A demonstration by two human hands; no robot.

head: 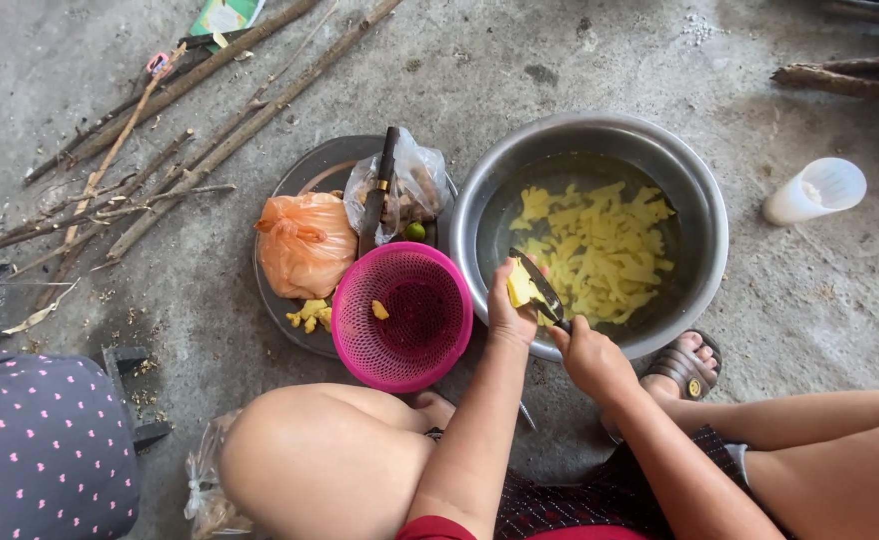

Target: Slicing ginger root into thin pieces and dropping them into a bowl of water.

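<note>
Fingers of the left hand (510,312) curl around a yellow chunk (520,287) of some root or fruit, holding it over the near rim of the steel basin (705,215); most of the chunk is hidden by the hand, so its full shape is hard to judge. Beside it, the right hand (588,355) is clenched on the handle of a dark knife (540,288), whose blade lies across the chunk; the handle itself is buried in the fist.

Inside the basin, yellow cut strips (600,245) float in water. Just left of the basin sits a pink plastic colander (403,315) with one small yellow piece in it, resting on the edge of a round metal tray (315,170). On that tray lie a knotted orange plastic bag (305,245), a clear bag (415,185) whose contents are hard to make out, a second dark-handled knife (378,195) laid over it, something small and green, and a few yellow scraps (310,315) by the colander.

Bare knees and a sandalled foot (682,365) frame the work from below. Dry sticks (180,130) are scattered over the concrete floor (520,60) at upper left, and a white plastic cup (815,190) lies on its side to the right. At lower left a heart-patterned dark cloth (40,450) is cut off by the frame.
</note>
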